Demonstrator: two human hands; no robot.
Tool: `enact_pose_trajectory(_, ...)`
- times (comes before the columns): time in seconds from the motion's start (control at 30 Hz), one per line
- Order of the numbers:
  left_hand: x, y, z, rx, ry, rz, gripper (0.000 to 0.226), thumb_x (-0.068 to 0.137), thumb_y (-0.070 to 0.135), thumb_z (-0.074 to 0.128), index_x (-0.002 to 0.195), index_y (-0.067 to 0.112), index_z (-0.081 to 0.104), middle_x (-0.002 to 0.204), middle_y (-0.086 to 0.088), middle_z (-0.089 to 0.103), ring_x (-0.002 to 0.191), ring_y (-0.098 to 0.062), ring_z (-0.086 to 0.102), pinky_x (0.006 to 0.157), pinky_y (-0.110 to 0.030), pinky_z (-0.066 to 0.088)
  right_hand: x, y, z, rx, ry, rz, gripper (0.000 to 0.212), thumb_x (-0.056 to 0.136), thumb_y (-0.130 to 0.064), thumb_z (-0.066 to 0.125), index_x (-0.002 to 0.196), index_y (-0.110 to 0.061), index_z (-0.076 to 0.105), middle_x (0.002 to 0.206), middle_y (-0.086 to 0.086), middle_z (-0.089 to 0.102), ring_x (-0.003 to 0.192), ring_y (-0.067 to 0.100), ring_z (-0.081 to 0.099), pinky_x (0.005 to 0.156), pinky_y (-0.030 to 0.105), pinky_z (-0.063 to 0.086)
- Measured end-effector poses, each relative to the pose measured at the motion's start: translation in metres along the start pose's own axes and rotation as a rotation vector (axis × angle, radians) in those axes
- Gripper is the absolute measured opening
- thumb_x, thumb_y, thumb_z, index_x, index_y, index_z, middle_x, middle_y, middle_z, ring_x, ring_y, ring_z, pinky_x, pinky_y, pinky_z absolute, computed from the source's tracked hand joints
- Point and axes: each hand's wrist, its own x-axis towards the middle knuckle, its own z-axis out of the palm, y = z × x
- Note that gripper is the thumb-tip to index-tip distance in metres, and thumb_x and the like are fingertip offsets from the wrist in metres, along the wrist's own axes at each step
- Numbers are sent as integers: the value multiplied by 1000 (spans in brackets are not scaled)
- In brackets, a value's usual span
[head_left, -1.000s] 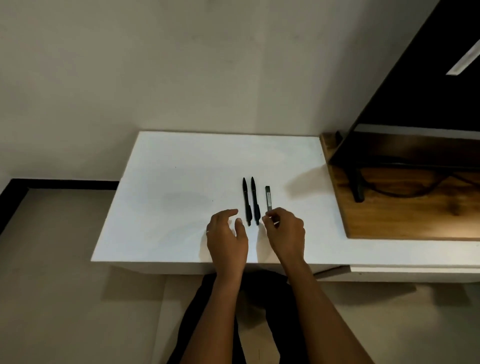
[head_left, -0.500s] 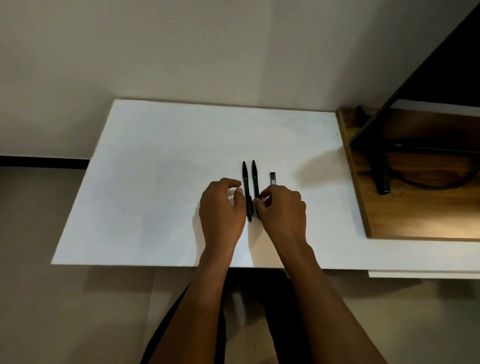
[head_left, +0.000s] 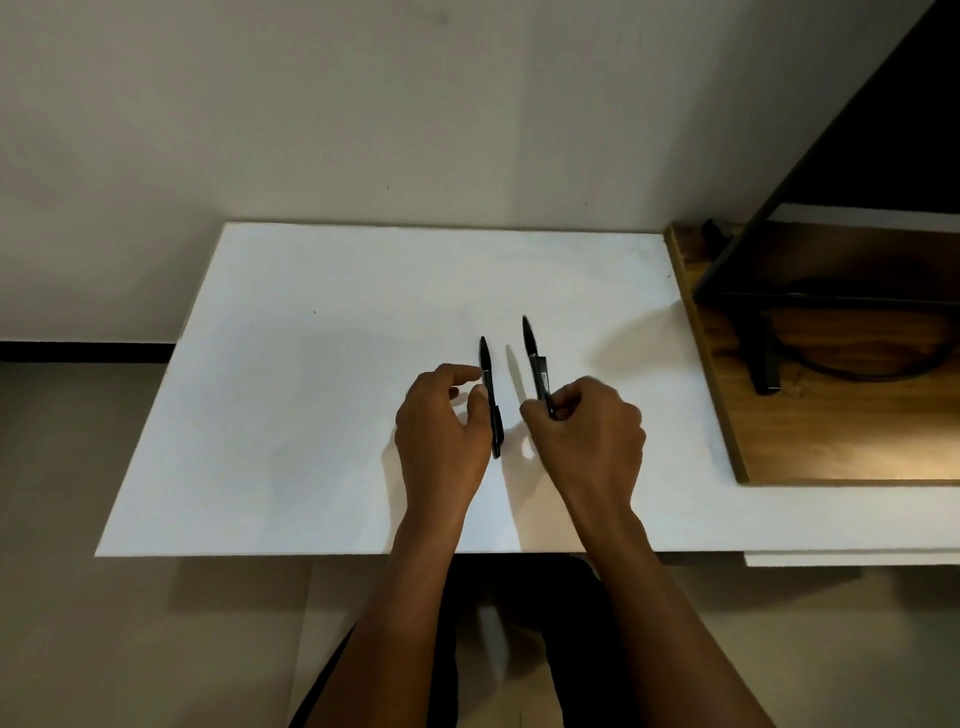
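Note:
Two black pens are on the white tabletop (head_left: 311, 415). The left pen (head_left: 491, 400) lies flat, pointing away from me. My left hand (head_left: 441, 431) rests beside it with fingers loosely curled, forefinger and thumb tips touching its left side. My right hand (head_left: 587, 436) pinches the near end of the right pen (head_left: 534, 358), which is tilted with its tip raised off the table and pointing away. A short grey piece seen earlier by this pen is mostly hidden behind it.
A wooden board (head_left: 831, 441) sits at the table's right, with a black stand leg (head_left: 761, 358) and cable on it under a dark screen (head_left: 883, 130). A wall rises just behind the table. My legs show below the near edge.
My right hand took hold of the right pen, lifted it and drew it rightward away from the left pen. My left hand stays by the left pen. The camera moved closer.

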Motion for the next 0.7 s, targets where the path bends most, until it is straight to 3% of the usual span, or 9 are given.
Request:
enact_pose_trajectory(0.07,1,4,-1,-31,-1,57,23,93,17,66,115,19,70,115,1,70,104,-15,66,84,-36,58,7,-1,-9,190,19,-16,13,79,-29,73,81,-19,64,64,-9,67,58,9,65,58,25,51)
enact_pose_trajectory(0.13,1,6,-3,15,-31,177,39,92,17,68,130,23,63,129,0,63,114,-18,62,92,-36,57,13,-1,-16,424,-97,-2,11,85,-24,74,90,-17,68,70,-3,74,58,12,71,62,30,59)
enact_pose_trajectory(0.23,1,6,-4,280,-63,359,62,89,22,73,144,37,48,150,-1,47,137,-22,45,105,-42,42,18,3,-21,610,-263,-29,12,86,-20,77,97,-14,76,78,3,77,61,17,73,58,30,61)
enact_pose_trajectory(0.3,2,4,-6,401,-62,426,54,88,31,74,138,38,55,150,1,50,143,-23,41,108,-47,36,19,5,-23,693,-351,-39,14,86,-20,78,98,-14,79,81,5,78,66,19,73,61,28,59)
enact_pose_trajectory(0.37,4,0,-7,387,-89,484,31,89,33,73,120,31,70,131,4,67,133,-21,55,106,-48,41,19,7,-23,791,-418,-28,14,87,-21,77,98,-12,79,82,7,78,70,19,71,64,27,58)
enact_pose_trajectory(0.47,4,-1,-8,153,-195,418,12,94,28,67,103,22,74,92,6,78,86,-17,73,81,-43,56,18,6,-22,875,-475,1,21,89,-28,74,98,-10,79,87,11,76,78,19,69,73,30,58)
enact_pose_trajectory(0.6,2,2,-7,10,-282,249,12,96,27,65,99,18,72,75,3,75,67,-13,71,69,-43,59,16,5,-22,996,-453,81,29,86,-33,71,100,-9,79,97,15,75,93,28,71,88,38,60)
enact_pose_trajectory(0.7,0,0,-5,-97,-344,163,12,93,30,69,94,18,74,71,4,74,62,-8,71,69,-37,62,17,8,-24,1028,-453,96,23,90,-29,68,100,-10,78,90,8,74,90,23,73,87,37,59)
